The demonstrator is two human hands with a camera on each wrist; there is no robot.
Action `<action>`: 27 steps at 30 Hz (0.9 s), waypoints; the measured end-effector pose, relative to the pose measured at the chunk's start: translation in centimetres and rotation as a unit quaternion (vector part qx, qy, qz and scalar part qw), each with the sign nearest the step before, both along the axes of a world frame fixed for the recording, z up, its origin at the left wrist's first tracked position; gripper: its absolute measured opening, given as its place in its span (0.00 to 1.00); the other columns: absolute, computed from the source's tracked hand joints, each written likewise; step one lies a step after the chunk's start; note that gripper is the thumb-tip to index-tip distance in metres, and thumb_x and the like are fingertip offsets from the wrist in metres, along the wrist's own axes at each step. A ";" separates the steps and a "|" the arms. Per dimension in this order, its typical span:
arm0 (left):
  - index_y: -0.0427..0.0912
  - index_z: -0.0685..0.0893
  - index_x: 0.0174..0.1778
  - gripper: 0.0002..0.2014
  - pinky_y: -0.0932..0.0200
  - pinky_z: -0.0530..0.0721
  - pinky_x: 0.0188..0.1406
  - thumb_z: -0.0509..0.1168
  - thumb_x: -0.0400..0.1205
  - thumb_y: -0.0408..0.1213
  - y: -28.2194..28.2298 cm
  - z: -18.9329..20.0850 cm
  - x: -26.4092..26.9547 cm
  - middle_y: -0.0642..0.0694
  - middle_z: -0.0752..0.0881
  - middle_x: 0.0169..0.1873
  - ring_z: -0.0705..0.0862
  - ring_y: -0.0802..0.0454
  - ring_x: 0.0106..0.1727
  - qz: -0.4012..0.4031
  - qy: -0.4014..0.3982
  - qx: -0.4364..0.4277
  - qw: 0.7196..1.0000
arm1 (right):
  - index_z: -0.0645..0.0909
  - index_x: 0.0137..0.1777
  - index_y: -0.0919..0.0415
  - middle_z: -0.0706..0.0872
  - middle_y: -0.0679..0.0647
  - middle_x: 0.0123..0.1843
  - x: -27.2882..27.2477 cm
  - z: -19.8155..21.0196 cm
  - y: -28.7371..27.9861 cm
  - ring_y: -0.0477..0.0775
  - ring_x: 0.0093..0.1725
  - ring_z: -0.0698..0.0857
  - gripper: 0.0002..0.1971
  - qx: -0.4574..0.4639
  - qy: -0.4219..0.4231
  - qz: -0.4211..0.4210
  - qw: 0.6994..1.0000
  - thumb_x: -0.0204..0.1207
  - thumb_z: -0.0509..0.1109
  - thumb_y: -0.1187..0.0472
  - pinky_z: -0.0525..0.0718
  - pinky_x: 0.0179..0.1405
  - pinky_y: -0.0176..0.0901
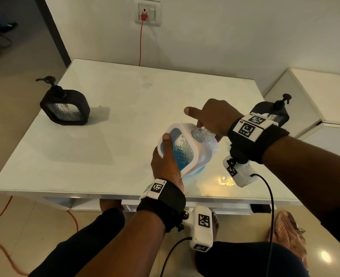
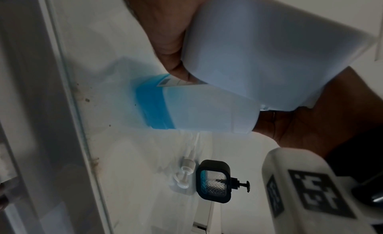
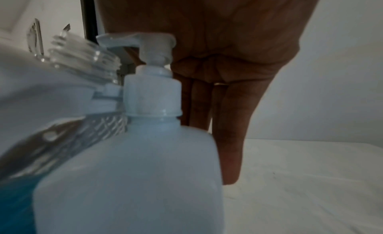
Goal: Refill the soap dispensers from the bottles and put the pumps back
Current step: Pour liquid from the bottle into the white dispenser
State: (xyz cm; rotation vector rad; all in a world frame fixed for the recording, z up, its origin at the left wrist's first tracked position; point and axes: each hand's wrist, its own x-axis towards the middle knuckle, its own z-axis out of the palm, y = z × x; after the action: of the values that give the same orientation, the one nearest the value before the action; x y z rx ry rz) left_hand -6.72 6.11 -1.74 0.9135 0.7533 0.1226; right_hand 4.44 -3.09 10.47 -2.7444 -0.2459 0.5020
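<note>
The left hand (image 1: pixel 166 164) grasps a white square dispenser with a textured clear window (image 1: pixel 182 148), tilted over the near part of the white glossy table (image 1: pixel 105 120). Its clear threaded neck (image 1: pixel 200 133) is open and has no pump. Blue soap fills the lower part of the window. The right hand (image 1: pixel 215 116) is at the top of a pale translucent refill bottle with a white pump (image 3: pixel 153 83), which stands just beside the dispenser. Its forefinger points straight out, but the other fingers are hidden, so I cannot tell if they hold the pump.

I think the main risk is a spill. If the dispenser is tipped further, soap can run out of the open neck onto the table. Also the pump spout sits beside the neck, not over it, so a press now can miss.

A loose white pump (image 2: pixel 186 168) lies beside a black dispenser with its pump on (image 2: pixel 213 181), at the right edge. Another black square dispenser (image 1: pixel 65 106) stands far left.
</note>
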 end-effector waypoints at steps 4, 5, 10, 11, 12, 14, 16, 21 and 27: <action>0.62 0.85 0.52 0.14 0.34 0.92 0.61 0.65 0.84 0.66 0.1 0.3 0.1 0.48 0.92 0.55 0.91 0.43 0.58 -0.006 -0.001 -0.018 1.000 | 0.88 0.46 0.65 0.89 0.59 0.39 -0.1 -0.3 0.0 0.59 0.30 0.88 0.33 -0.007 -0.020 0.004 1.000 0.83 0.61 0.33 0.92 0.46 0.53; 0.61 0.85 0.53 0.14 0.34 0.92 0.61 0.65 0.85 0.66 0.2 0.3 0.1 0.48 0.92 0.55 0.91 0.43 0.58 -0.007 -0.001 -0.018 1.000 | 0.88 0.46 0.65 0.89 0.59 0.39 -0.1 -0.2 0.1 0.58 0.30 0.87 0.33 -0.009 -0.022 0.004 1.000 0.82 0.60 0.32 0.92 0.48 0.53; 0.58 0.86 0.63 0.20 0.33 0.93 0.58 0.64 0.85 0.67 -0.1 0.1 0.1 0.45 0.92 0.59 0.92 0.41 0.59 -0.022 0.010 -0.007 1.000 | 0.89 0.47 0.66 0.91 0.62 0.40 -0.1 -0.1 -0.2 0.63 0.33 0.92 0.44 0.015 0.016 -0.005 1.000 0.76 0.54 0.22 0.93 0.48 0.56; 0.58 0.85 0.64 0.20 0.34 0.93 0.57 0.64 0.85 0.67 -0.1 0.0 0.1 0.45 0.92 0.59 0.92 0.41 0.59 -0.024 0.011 -0.005 1.000 | 0.89 0.47 0.67 0.91 0.62 0.40 0.0 0.0 -0.2 0.63 0.34 0.92 0.45 0.017 0.020 -0.004 1.000 0.75 0.53 0.21 0.94 0.48 0.57; 0.59 0.85 0.62 0.19 0.34 0.93 0.57 0.64 0.85 0.67 0.0 0.1 0.1 0.45 0.92 0.59 0.91 0.41 0.59 -0.024 0.008 -0.003 1.000 | 0.89 0.47 0.67 0.91 0.61 0.40 0.0 0.1 -0.1 0.63 0.34 0.92 0.45 0.016 0.020 -0.001 1.000 0.75 0.54 0.21 0.93 0.48 0.56; 0.60 0.85 0.59 0.17 0.34 0.93 0.59 0.63 0.85 0.67 0.1 0.1 0.0 0.46 0.91 0.58 0.91 0.41 0.59 -0.021 0.004 0.001 1.000 | 0.88 0.47 0.66 0.90 0.60 0.40 0.0 0.1 0.0 0.62 0.35 0.92 0.42 0.013 0.015 0.000 1.000 0.77 0.56 0.23 0.93 0.48 0.56; 0.59 0.85 0.63 0.21 0.33 0.93 0.59 0.63 0.84 0.68 0.2 -0.1 0.1 0.46 0.91 0.60 0.91 0.41 0.60 -0.020 0.009 0.003 1.000 | 0.88 0.46 0.65 0.89 0.59 0.39 0.0 0.0 0.0 0.61 0.34 0.91 0.38 0.013 0.006 -0.002 1.000 0.79 0.58 0.26 0.93 0.49 0.56; 0.60 0.85 0.62 0.19 0.34 0.93 0.59 0.64 0.85 0.68 0.2 -0.1 0.2 0.46 0.92 0.59 0.92 0.41 0.59 -0.019 -0.001 0.006 1.000 | 0.88 0.45 0.66 0.87 0.58 0.34 -0.3 -0.1 0.1 0.59 0.29 0.88 0.39 -0.008 -0.023 0.012 1.000 0.80 0.57 0.27 0.93 0.47 0.53; 0.58 0.85 0.64 0.20 0.33 0.93 0.59 0.63 0.85 0.67 0.1 -0.4 0.2 0.45 0.91 0.60 0.91 0.40 0.59 -0.020 0.008 0.004 1.000 | 0.89 0.46 0.66 0.89 0.57 0.35 0.1 0.2 0.1 0.62 0.32 0.91 0.44 0.012 0.015 0.010 1.000 0.77 0.53 0.22 0.93 0.49 0.54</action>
State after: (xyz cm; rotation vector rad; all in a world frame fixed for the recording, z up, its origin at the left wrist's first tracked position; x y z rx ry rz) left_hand -6.47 6.19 -2.19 0.9383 0.7498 0.0835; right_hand 4.51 -3.01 10.70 -2.7123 -0.2711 0.5413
